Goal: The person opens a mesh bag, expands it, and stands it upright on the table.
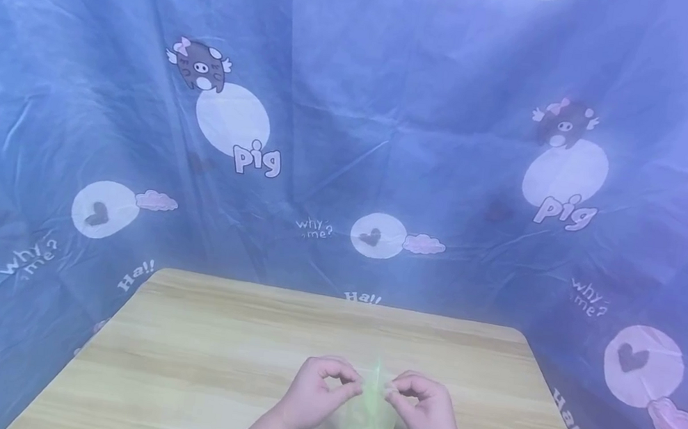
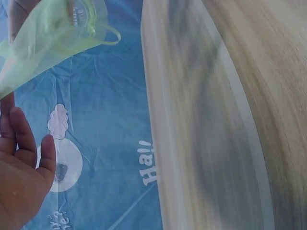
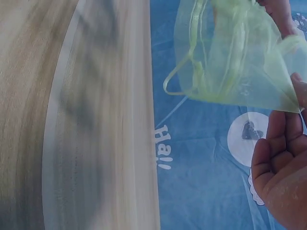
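A sheer light-green drawstring pouch [image 1: 371,413] hangs between my two hands near the front of the table. On its left side, my left hand [image 1: 316,395] pinches the edge between thumb and forefinger. My right hand [image 1: 428,416] pinches the opposite edge the same way. In the left wrist view the pouch [image 2: 53,43] spreads above my left hand [image 2: 24,167], whose other fingers curve loosely. The right wrist view shows the pouch [image 3: 235,62] stretched to a corner at my right hand [image 3: 285,158], with a cord loop hanging from it.
A light wood-grain table [image 1: 210,347] lies under both hands, with their shadows on it. Behind and beside it hangs a blue cloth [image 1: 339,137] printed with pigs, hearts, clouds and words. The table's far edge meets this cloth.
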`<state>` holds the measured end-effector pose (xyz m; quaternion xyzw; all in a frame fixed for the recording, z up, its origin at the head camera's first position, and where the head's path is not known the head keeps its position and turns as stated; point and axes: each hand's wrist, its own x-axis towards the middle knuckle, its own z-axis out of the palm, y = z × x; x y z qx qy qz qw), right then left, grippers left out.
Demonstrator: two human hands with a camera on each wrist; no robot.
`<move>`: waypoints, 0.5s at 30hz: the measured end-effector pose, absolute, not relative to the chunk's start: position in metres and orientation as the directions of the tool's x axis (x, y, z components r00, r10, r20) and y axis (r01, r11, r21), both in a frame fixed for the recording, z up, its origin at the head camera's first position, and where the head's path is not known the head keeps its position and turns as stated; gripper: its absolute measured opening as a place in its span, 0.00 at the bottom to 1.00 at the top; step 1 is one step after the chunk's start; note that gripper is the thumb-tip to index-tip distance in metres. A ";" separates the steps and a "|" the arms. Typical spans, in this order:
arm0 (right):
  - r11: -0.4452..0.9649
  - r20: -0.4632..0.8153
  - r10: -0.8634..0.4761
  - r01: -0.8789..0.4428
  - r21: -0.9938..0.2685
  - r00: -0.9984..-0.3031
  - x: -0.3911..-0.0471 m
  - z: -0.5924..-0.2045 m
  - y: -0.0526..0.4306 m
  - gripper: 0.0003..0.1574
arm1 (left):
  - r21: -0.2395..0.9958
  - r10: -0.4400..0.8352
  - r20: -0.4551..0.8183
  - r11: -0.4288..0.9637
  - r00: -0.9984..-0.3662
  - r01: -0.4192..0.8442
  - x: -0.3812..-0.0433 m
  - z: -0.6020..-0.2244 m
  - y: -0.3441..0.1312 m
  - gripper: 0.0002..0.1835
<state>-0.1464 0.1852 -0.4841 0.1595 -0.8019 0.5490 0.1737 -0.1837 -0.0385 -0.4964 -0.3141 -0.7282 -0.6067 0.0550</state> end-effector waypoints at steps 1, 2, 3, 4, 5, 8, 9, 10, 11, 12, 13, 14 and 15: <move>0.340 0.461 -0.065 -0.454 -0.824 -0.885 -0.147 -0.484 0.185 0.10 | 0.848 0.391 0.467 0.055 -0.793 0.527 -0.184 -0.496 -0.038 0.03; 0.334 0.465 -0.065 -0.458 -0.823 -0.883 -0.147 -0.485 0.185 0.11 | 0.846 0.387 0.475 0.047 -0.790 0.531 -0.184 -0.496 -0.038 0.03; 0.332 0.469 -0.064 -0.462 -0.822 -0.881 -0.147 -0.485 0.186 0.12 | 0.844 0.383 0.480 0.045 -0.789 0.535 -0.184 -0.495 -0.037 0.04; 0.331 0.472 -0.067 -0.466 -0.821 -0.879 -0.148 -0.486 0.187 0.12 | 0.842 0.379 0.482 0.048 -0.790 0.537 -0.184 -0.495 -0.037 0.04; 0.331 0.468 -0.071 -0.464 -0.822 -0.881 -0.148 -0.486 0.188 0.13 | 0.838 0.376 0.489 0.048 -0.787 0.543 -0.184 -0.495 -0.036 0.05; 0.326 0.463 -0.128 -0.478 -0.816 -0.877 -0.149 -0.486 0.193 0.14 | 0.837 0.376 0.490 0.052 -0.787 0.545 -0.183 -0.495 -0.035 0.05; 0.312 0.458 -0.165 -0.486 -0.816 -0.874 -0.149 -0.486 0.196 0.13 | 0.837 0.377 0.488 0.055 -0.787 0.545 -0.183 -0.495 -0.035 0.05; 0.288 0.459 -0.210 -0.503 -0.815 -0.863 -0.150 -0.486 0.199 0.13 | 0.838 0.378 0.484 0.058 -0.789 0.542 -0.183 -0.495 -0.035 0.05; 0.253 0.455 -0.255 -0.513 -0.820 -0.853 -0.152 -0.485 0.201 0.12 | 0.840 0.379 0.481 0.061 -0.791 0.540 -0.183 -0.495 -0.034 0.05; 0.211 0.448 -0.302 -0.517 -0.830 -0.842 -0.153 -0.484 0.203 0.13 | 0.839 0.380 0.478 0.070 -0.792 0.540 -0.183 -0.495 -0.034 0.05; 0.171 0.440 -0.340 -0.514 -0.840 -0.832 -0.155 -0.482 0.205 0.14 | 0.836 0.380 0.478 0.080 -0.792 0.542 -0.183 -0.494 -0.034 0.05; 0.137 0.429 -0.371 -0.506 -0.852 -0.824 -0.156 -0.480 0.206 0.16 | 0.833 0.383 0.477 0.089 -0.791 0.546 -0.183 -0.494 -0.034 0.05; 0.109 0.417 -0.393 -0.492 -0.864 -0.820 -0.158 -0.479 0.206 0.17 | 0.828 0.387 0.478 0.099 -0.788 0.551 -0.183 -0.494 -0.034 0.05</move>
